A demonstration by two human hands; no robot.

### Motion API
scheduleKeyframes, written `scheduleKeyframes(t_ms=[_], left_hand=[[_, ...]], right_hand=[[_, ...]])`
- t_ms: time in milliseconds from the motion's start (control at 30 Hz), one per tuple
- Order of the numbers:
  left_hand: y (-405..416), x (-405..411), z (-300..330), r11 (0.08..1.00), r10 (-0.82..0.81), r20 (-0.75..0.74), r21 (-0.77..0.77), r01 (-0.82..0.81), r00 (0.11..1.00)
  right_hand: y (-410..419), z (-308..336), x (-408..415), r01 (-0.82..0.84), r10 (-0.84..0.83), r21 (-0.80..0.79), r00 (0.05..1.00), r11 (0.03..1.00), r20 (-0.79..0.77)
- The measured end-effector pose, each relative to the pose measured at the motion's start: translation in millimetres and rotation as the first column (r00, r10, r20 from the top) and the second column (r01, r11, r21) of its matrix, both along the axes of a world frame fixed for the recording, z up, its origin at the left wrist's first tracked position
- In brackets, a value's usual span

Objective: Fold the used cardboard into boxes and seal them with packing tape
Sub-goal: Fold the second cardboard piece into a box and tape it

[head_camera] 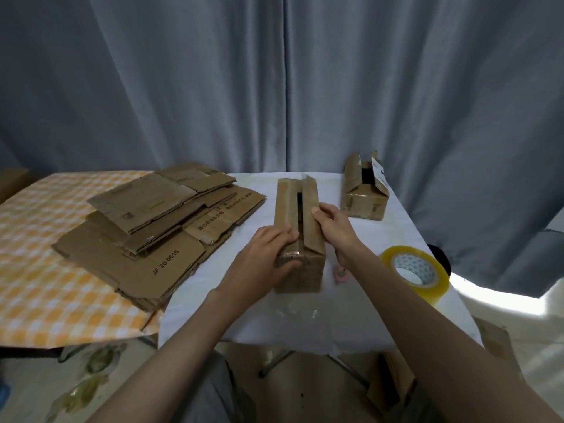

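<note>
So the count: 2 folded-up brown cardboard boxes (299,230) (364,190), 1 stack of flattened brown cardboard sheets (146,233) (can't count the layers), 1 roll of clear yellowish packing tape (416,271), 2 bare hands (265,257) (335,230).

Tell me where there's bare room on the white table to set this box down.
Bare white cloth lies along the near edge in front of the box, and between it and the far box. Crowded: cardboard stack left, tape roll right.
</note>
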State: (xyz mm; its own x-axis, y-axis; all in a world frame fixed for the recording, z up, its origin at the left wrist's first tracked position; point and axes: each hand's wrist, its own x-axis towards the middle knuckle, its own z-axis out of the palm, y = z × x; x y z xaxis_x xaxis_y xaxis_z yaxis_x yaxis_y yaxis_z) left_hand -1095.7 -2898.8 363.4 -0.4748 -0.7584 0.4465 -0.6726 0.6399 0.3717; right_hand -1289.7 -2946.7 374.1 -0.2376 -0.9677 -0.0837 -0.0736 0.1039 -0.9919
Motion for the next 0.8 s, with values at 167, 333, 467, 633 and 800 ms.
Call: scheduleKeyframes(t_ms=[167, 333, 467, 633, 800], left_hand=[[-27, -20, 8, 0.996, 0.054, -0.03, 0.078, -0.052, 0.998], [-67, -50, 12, 0.987, 0.057, 0.008, 0.152, -0.057, 0.998], [-104, -72, 13, 0.985, 0.053, 0.066, 0.158, -0.063, 0.996], [-160, -96, 15, 0.991, 0.044, 0.217, 0.11, -0.069, 0.975], [-205, -114, 8, 0.992, 0.049, 0.298, 0.094, -0.081, 0.953]], right_hand=[[16, -1, -8, 0.039, -0.15, -0.281, 0.911, 0.959, -0.385], [15, 1, -24, -0.125, -0.135, -0.332, 0.741, 0.935, -0.658], [-12, 5, -36, -0.239, -0.054, -0.179, 0.453, 0.954, -0.89], [-66, 17, -48, -0.214, -0.072, -0.097, 0.12, 0.972, -0.99], [-107, 10, -56, -0.152, -0.029, -0.037, 0.057, 0.988, -0.998]])
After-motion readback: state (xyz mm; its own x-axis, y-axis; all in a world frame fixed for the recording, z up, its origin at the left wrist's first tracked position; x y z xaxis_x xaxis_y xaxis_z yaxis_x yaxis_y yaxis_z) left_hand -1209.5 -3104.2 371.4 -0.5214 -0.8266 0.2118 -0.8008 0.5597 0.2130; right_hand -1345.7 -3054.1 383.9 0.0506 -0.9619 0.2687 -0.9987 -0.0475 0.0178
